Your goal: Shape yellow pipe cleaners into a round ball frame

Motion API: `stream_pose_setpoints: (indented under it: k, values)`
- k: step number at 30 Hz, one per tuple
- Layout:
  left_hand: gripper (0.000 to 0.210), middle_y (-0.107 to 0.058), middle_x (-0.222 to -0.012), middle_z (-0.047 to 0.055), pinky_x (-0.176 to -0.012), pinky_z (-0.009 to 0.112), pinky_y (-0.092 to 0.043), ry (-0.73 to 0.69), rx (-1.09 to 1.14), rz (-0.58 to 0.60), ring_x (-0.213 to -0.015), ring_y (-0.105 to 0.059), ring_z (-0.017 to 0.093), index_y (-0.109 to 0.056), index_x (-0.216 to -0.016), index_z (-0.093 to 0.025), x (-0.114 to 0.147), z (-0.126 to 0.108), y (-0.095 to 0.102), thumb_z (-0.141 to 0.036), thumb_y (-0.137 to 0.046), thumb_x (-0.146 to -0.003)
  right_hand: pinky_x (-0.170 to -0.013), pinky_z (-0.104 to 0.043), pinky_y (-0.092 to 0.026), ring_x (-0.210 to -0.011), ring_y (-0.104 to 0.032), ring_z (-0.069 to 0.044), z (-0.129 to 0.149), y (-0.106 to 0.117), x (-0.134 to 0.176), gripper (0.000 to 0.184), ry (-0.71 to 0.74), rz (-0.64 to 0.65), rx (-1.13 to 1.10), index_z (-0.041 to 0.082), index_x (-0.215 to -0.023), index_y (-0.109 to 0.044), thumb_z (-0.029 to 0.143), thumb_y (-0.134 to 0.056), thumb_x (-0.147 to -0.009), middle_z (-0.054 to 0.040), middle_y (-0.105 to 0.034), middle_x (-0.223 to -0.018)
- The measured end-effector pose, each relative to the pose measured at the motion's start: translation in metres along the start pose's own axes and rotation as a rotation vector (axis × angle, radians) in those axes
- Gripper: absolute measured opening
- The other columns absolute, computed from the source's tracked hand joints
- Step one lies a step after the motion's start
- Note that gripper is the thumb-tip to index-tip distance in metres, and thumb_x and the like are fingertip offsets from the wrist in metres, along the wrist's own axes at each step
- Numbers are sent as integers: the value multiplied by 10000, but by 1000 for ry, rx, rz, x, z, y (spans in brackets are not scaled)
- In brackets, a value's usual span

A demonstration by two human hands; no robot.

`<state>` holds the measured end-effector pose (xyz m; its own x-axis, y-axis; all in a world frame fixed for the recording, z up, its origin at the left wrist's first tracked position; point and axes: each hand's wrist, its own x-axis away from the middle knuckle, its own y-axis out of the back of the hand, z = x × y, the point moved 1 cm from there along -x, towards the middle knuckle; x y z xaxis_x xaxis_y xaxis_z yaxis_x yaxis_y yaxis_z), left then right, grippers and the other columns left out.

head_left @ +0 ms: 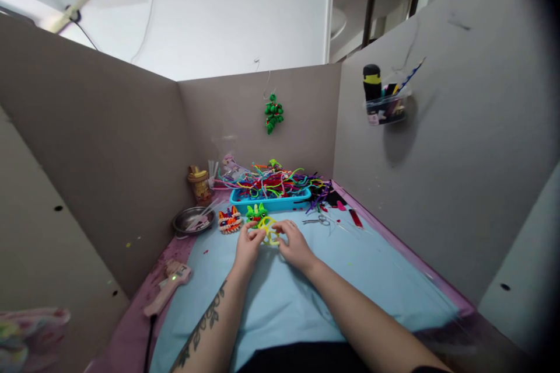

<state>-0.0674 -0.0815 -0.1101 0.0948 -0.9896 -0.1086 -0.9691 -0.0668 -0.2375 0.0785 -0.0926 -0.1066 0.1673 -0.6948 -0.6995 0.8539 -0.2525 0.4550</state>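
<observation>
Between my two hands is a yellow pipe-cleaner piece (269, 230), bent into open loops. My left hand (250, 244) pinches its left side with thumb and fingers. On the other side, my right hand (292, 243) has its thumb and fingers curled on the right edge of the loops. Just behind the left hand sits a green pipe-cleaner figure (256, 213) with eyes, partly covered by the yellow loops. To its left lies an orange, white and purple pipe-cleaner figure (230, 220).
A blue tray (271, 205) heaped with coloured pipe cleaners stands at the back. Scissors (318, 220) lie right of my hands. At left are a metal bowl (193, 221), a jar (200, 187) and a corded pink glue gun (170, 288). Grey partitions (258, 84) enclose the table.
</observation>
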Motion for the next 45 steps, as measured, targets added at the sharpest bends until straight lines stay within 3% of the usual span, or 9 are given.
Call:
stream_pose_setpoints:
  k: [2, 6, 10, 14, 21, 27, 30, 34, 45]
  values:
    - [495, -611, -655, -18, -536, 210, -380, 5, -9, -45, -511, -538, 92, -467, -967, -173, -2, 1, 2, -358, -715, -580, -750, -308, -411, -803, -502, -181, 1, -3, 2, 322, 16, 51, -30, 201, -956, -547, 78, -512, -661, -36, -568, -841]
    - [462, -587, -638, -36, -568, 208, -382, -71, -19, -7, -556, -544, 100, -429, -951, -187, -2, 4, 2, -345, -693, -605, -693, -270, -408, -701, -510, -147, 4, -6, 3, 125, 53, 126, -86, 207, -779, -576, 121, -500, -730, -5, -572, -718]
    - [419, -545, -626, -52, -541, 196, -358, -150, -121, 134, -538, -502, 88, -392, -959, -195, 0, 8, -2, -301, -655, -651, -645, -258, -397, -651, -496, -138, 7, 2, 1, 100, 7, -22, -131, 194, -692, -567, 142, -503, -747, 1, -539, -654]
    - [390, -532, -652, -43, -497, 190, -325, -178, -228, 229, -503, -458, 74, -386, -981, -192, 6, 7, -4, -298, -622, -688, -614, -248, -389, -626, -482, -133, 6, 9, -3, 94, -19, -55, -187, 186, -645, -554, 163, -523, -730, 5, -515, -631]
    - [399, -514, -663, -57, -443, 173, -269, -174, -282, 374, -455, -395, 50, -351, -1013, -190, 12, 4, -8, -294, -594, -714, -574, -239, -385, -602, -471, -129, -19, 7, -9, 99, -268, -231, -234, 180, -654, -545, 243, -528, -728, 10, -519, -638]
    - [459, -553, -638, -53, -538, 194, -370, -160, -185, 174, -516, -501, 75, -363, -1002, -189, 3, 8, -3, -303, -653, -666, -630, -264, -416, -765, -517, -166, -21, 1, -7, 227, -315, -228, -192, 196, -910, -561, 277, -566, -699, -36, -578, -888]
    - [504, -584, -639, -40, -613, 226, -411, -130, -94, 78, -588, -568, 106, -363, -1000, -193, -2, 8, 0, -330, -684, -636, -798, -328, -403, -931, -504, -205, -15, 1, -6, 157, -275, -177, -122, 206, -829, -614, 264, -583, -687, -56, -565, -948]
    - [535, -597, -641, -33, -617, 235, -423, -125, -65, 90, -586, -579, 110, -380, -1000, -190, -3, 8, 0, -340, -709, -606, -946, -379, -314, -1037, -460, -229, -12, -3, -5, 72, -300, -110, -113, 212, -664, -648, 264, -601, -678, -68, -545, -1035]
    - [490, -571, -626, -55, -584, 216, -408, -171, -147, 129, -562, -556, 96, -376, -1005, -193, 5, 2, -4, -269, -679, -627, -970, -364, -303, -1086, -442, -225, -18, -18, -1, 129, -365, -92, -255, 183, -575, -542, 249, -538, -686, -81, -472, -1121]
